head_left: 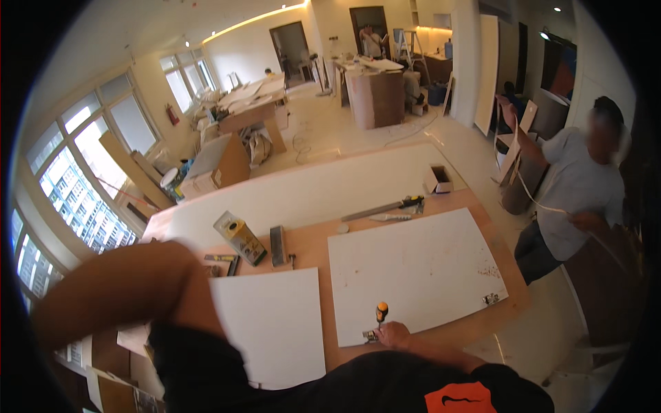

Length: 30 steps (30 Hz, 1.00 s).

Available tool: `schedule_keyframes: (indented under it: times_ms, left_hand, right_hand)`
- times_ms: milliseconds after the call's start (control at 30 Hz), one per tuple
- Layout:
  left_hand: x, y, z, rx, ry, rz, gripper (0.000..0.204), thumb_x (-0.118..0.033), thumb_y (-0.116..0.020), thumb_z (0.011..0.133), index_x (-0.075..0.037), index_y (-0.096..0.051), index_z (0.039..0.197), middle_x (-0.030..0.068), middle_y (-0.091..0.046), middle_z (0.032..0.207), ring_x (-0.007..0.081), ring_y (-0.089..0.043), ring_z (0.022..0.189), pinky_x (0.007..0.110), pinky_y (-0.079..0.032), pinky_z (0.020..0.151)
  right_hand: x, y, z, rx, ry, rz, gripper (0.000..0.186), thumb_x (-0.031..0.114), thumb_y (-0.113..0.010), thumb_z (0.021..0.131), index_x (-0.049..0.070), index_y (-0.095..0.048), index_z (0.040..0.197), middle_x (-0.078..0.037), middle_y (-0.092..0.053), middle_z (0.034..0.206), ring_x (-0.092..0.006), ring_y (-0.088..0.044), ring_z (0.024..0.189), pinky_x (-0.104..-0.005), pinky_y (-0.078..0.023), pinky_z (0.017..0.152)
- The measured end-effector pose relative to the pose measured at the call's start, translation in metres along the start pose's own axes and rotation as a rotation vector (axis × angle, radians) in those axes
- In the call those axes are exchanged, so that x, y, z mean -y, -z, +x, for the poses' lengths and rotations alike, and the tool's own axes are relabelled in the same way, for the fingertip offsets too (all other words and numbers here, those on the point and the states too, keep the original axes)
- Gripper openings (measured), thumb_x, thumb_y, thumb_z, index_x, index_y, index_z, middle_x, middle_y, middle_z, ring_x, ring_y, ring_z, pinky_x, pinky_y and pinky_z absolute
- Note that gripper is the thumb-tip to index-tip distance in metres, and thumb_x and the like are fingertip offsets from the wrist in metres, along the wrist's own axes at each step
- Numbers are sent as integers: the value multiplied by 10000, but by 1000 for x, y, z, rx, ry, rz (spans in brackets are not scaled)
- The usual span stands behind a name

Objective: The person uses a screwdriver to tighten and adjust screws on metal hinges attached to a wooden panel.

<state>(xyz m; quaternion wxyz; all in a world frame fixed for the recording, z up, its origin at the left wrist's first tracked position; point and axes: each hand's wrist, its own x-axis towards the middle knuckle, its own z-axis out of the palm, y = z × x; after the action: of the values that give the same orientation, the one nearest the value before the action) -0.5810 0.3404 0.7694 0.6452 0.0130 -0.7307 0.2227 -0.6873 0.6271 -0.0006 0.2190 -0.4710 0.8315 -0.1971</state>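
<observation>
A screwdriver (382, 313) with a yellow and black handle stands upright over a metal cabinet hinge (370, 336) at the near edge of a white panel (413, 268). Low on its shaft, beside the hinge, the fingers of my right hand (394, 335) are closed. A second hinge (490, 299) sits near that panel's right corner, with brownish crumbs scattered beyond it. My left arm rises bent and blurred on the left side, and its hand is outside the picture. Below that arm lies another white panel (275, 323).
Across the workbench lie a saw (385, 208), a yellow tin (241, 237), a narrow dark block (277, 246) and a small open box (438, 180). At right, a co-worker (578, 179) holds a thin strip. Boards and a cluttered counter (375, 100) stand farther back.
</observation>
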Motion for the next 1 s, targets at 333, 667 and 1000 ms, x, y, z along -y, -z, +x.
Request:
schedule_keyframes:
  times_ms: [333, 667, 1000]
  left_hand:
    - [-229, -219, -303, 429, 509, -221, 141, -184, -643, 873, -46, -638, 900, 185, -674, 817, 376, -671, 707, 535, -505, 650]
    - [-302, -41, -480, 1282, 989, -1017, 550, -443, -733, 908, 45, -723, 1164, 227, -755, 1023, 345, -750, 938, 403, -580, 840]
    - [-311, -45, -473, 1547, 278, -847, 332, -346, -713, 888, -23, -764, 948, 202, -745, 949, 392, -719, 915, 478, -572, 811]
  right_hand:
    - [-9, -21, -9, -51, -8, -40, 490, 437, -457, 1048, 61, -747, 928, -222, -710, 786, -420, -708, 766, -539, -566, 719]
    - [26, 1, -5, -37, -65, 8, 438, 392, -534, 1024, 44, -723, 839, -220, -712, 789, -416, -707, 780, -534, -566, 737]
    - [25, 14, 0, -11, -87, -31, 425, 401, -531, 1025, 37, -717, 907, -204, -729, 828, -388, -724, 826, -528, -570, 767]
